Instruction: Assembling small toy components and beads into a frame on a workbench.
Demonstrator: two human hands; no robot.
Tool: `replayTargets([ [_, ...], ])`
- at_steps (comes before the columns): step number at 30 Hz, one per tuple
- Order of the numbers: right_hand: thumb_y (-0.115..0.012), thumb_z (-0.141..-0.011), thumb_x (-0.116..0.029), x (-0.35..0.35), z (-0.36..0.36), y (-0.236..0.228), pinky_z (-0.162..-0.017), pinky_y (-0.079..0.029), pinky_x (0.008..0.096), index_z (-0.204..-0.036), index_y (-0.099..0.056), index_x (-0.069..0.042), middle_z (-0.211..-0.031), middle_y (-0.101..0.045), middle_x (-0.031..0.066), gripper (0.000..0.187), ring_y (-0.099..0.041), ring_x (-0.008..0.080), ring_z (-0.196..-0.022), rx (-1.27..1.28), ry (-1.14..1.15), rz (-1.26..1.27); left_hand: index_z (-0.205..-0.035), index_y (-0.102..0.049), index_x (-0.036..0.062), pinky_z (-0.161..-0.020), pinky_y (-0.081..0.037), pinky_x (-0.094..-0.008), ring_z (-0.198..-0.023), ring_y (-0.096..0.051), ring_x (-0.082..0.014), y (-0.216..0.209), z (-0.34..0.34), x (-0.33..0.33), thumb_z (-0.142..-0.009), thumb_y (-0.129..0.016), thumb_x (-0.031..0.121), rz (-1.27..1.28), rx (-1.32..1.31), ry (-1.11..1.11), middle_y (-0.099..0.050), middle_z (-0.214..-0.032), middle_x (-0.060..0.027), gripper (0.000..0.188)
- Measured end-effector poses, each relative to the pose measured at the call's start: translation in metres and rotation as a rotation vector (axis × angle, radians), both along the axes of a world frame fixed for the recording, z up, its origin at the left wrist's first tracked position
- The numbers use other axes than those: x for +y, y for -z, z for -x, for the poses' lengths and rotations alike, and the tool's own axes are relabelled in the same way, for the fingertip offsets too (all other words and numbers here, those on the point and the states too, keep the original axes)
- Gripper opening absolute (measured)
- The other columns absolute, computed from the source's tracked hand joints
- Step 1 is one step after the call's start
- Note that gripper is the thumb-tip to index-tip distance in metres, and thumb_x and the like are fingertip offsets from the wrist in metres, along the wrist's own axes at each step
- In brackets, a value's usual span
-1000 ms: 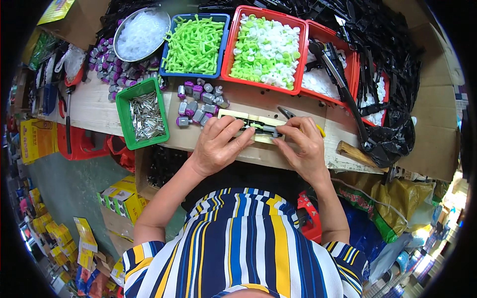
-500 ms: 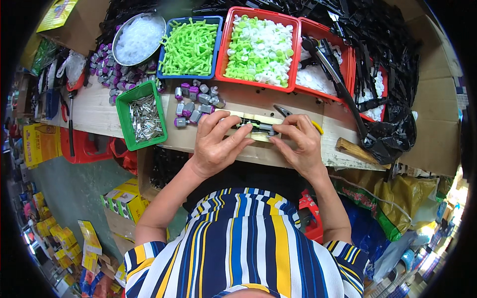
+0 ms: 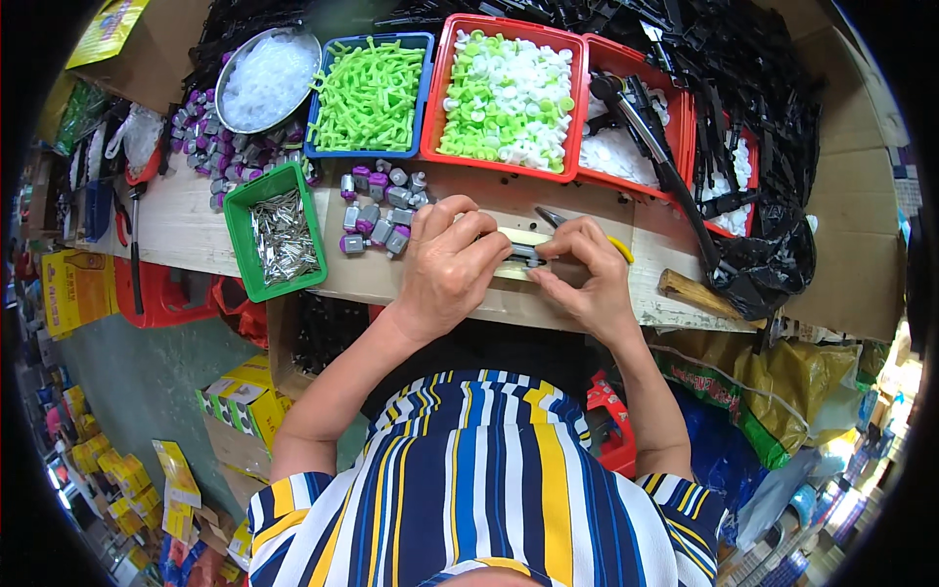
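Between my hands a narrow grey-and-black plastic part (image 3: 524, 251) lies on a pale block (image 3: 523, 237). My left hand (image 3: 448, 269) is closed over its left end, with curled fingertips bunched together and covering most of the black portion. With thumb and forefinger my right hand (image 3: 592, 279) pinches the grey right end. Just beyond the right fingers lie pliers (image 3: 620, 248) with yellow handles, partly hidden by that hand. Several small grey-and-purple motor-like pieces (image 3: 377, 207) sit left of the block. Beside them stands a green tray (image 3: 229, 227) of thin metal pins (image 3: 286, 240).
Behind the work spot are a blue tray (image 3: 424, 93) of green plastic pieces, a red tray (image 3: 443, 88) of green and white pieces, and a metal bowl (image 3: 318, 59) of clear pieces. A hammer (image 3: 665, 161) leans at right, near a wooden handle (image 3: 706, 295). Black parts (image 3: 782, 117) are heaped behind.
My left fingers have drawn together and curled over the part's left end, hiding the green and black portion that showed before. My right hand stays nearly in place at the grey end.
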State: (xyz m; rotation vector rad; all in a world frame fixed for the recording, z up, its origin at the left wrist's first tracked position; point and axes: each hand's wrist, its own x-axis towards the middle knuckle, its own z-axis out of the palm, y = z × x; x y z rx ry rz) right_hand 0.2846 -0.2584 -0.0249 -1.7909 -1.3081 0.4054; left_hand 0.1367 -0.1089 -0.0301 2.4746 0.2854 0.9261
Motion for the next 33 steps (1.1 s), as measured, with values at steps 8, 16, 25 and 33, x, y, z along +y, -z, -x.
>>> replayTargets([
  [8, -0.08, -0.07, -0.005, 0.002, 0.001, -0.008, -0.08, -0.048, 0.0304, -0.096, -0.07, -0.001, -0.092, -0.059, 0.0082, 0.027, -0.059, 0.0196, -0.091, 0.298, 0.056, 0.076, -0.084, -0.069, 0.0054, -0.081, -0.044, -0.0396, -0.095, -0.058, -0.0284, 0.002, 0.0, 0.0, -0.07, -0.077, 0.004, -0.006, -0.008, -0.001, -0.063, -0.088, -0.0044, 0.016],
  [16, -0.078, -0.073, -0.003, 0.001, 0.001, -0.005, -0.079, -0.048, 0.0301, -0.096, -0.071, -0.001, -0.092, -0.059, 0.0083, 0.024, -0.059, 0.0193, -0.089, 0.189, 0.036, 0.025, -0.084, -0.07, 0.005, -0.082, -0.045, -0.0395, -0.094, -0.058, -0.0296, -0.003, -0.002, -0.002, -0.07, -0.078, 0.002, 0.0, -0.01, 0.017, -0.063, -0.086, -0.0056, 0.016],
  [25, -0.074, -0.079, -0.004, -0.008, -0.047, -0.063, -0.075, -0.05, 0.0302, -0.1, -0.07, -0.001, -0.098, -0.063, 0.0106, 0.021, -0.064, 0.0209, -0.086, -0.174, 0.108, -0.083, -0.089, -0.07, 0.0041, -0.081, -0.045, -0.0405, -0.095, -0.057, -0.0307, -0.001, 0.004, 0.002, -0.071, -0.079, 0.003, 0.062, -0.036, 0.014, -0.063, -0.089, -0.0074, 0.02],
  [33, -0.072, -0.086, -0.021, -0.019, -0.193, -0.061, -0.073, -0.051, 0.0355, -0.099, -0.071, 0.0, -0.093, -0.064, 0.0129, 0.024, -0.063, 0.0252, -0.078, -0.683, 0.584, 0.135, -0.091, -0.071, 0.0037, -0.08, -0.047, -0.0396, -0.094, -0.057, -0.0303, -0.009, 0.011, 0.003, -0.069, -0.08, 0.002, 0.026, -0.091, 0.007, -0.063, -0.088, -0.0073, 0.024],
])
